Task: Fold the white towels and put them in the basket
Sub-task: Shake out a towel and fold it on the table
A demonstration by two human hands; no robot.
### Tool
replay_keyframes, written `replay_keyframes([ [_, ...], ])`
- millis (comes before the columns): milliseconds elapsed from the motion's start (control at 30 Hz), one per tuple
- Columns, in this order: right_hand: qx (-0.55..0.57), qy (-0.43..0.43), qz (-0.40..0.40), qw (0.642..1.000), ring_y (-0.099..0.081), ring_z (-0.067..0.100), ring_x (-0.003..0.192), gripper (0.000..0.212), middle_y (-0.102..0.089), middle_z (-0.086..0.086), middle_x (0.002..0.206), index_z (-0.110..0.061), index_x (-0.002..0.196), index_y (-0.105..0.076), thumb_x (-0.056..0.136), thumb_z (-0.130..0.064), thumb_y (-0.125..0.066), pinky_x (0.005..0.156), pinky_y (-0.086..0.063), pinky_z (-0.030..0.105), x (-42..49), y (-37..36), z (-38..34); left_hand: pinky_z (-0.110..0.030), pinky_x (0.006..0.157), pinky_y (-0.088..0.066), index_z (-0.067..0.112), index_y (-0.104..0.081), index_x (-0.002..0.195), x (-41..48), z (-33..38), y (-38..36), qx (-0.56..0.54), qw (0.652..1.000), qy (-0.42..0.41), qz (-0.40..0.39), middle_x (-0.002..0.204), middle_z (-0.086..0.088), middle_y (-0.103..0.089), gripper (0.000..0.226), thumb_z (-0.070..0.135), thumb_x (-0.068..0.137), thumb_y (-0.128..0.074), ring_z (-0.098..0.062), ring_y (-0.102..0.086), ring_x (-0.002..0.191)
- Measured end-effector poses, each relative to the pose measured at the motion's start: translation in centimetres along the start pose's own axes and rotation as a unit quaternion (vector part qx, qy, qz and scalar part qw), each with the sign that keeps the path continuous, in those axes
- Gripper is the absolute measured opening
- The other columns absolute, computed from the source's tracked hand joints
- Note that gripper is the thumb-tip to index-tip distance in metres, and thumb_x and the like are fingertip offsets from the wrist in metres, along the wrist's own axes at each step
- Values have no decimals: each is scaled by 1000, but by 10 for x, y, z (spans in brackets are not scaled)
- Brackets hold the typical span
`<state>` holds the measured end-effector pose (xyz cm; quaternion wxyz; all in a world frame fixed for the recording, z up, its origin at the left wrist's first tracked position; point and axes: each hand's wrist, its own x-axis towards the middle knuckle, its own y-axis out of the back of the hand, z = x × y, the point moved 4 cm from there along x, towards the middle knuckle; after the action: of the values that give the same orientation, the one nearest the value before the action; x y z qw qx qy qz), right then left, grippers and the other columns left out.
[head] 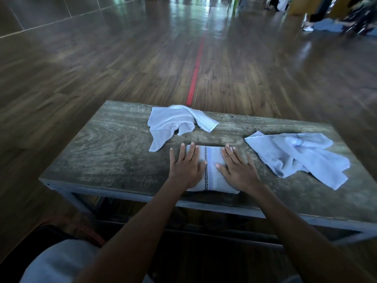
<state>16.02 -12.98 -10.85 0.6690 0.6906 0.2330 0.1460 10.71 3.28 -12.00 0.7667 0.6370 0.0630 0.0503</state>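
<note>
A folded white towel [212,160] with a dark checked stripe lies at the near edge of the wooden table [106,148]. My left hand [184,164] presses flat on its left half with straight fingers. My right hand [236,166] presses flat on its right half the same way. A crumpled white towel [173,123] lies at the far middle of the table. Another loose white towel [297,156] is spread at the right. No basket is in view.
The table stands on a dark wooden floor with a red line [196,68] running away from it. Something dark with an orange edge [85,229] sits low at the left near my knee. People and belongings [326,17] are far off at the back right.
</note>
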Motion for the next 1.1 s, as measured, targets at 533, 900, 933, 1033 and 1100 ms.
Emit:
replay_keyframes([
  [533, 56, -39, 56, 996, 6, 13, 147, 58, 0, 2, 160, -17, 152, -7, 100, -42, -18, 118, 6, 40, -2, -12, -45, -52, 115, 9, 18, -2, 152, -22, 1, -9, -45, 999, -1, 8, 160, 6, 5, 82, 49, 78, 16, -18, 9, 147],
  [900, 50, -32, 47, 997, 9, 10, 146, 58, 3, -1, 160, -19, 152, -5, 100, -41, -16, 118, 11, 41, -4, -13, -40, -33, 118, -2, 19, -47, 136, -72, -23, -9, -257, 962, 62, 69, 157, -4, -24, 51, 48, 96, -35, -11, -7, 146],
  [933, 54, -32, 47, 997, 9, 10, 146, 58, 2, -2, 160, -19, 152, -5, 100, -41, -16, 118, 11, 42, -4, -12, -40, -31, 115, -5, 21, -54, 130, -78, -25, -7, -291, 952, 56, 81, 154, -2, -29, 52, 52, 90, -41, -11, -11, 146],
  [1033, 70, -32, 43, 996, 9, 9, 146, 58, 2, -3, 160, -20, 152, -6, 99, -42, -16, 118, 11, 42, -4, -11, -39, -26, 108, -7, 20, -63, 110, -87, -28, -6, -330, 938, 56, 85, 150, 4, -37, 41, 49, 80, -60, -10, -17, 144],
  [1100, 78, -31, 41, 996, 10, 8, 146, 57, 3, -4, 160, -21, 152, -7, 99, -42, -17, 118, 12, 43, -4, -11, -39, -30, 110, -6, 19, -64, 104, -86, -30, -5, -315, 945, 58, 65, 151, 4, -34, 33, 42, 81, -68, -13, -15, 145],
])
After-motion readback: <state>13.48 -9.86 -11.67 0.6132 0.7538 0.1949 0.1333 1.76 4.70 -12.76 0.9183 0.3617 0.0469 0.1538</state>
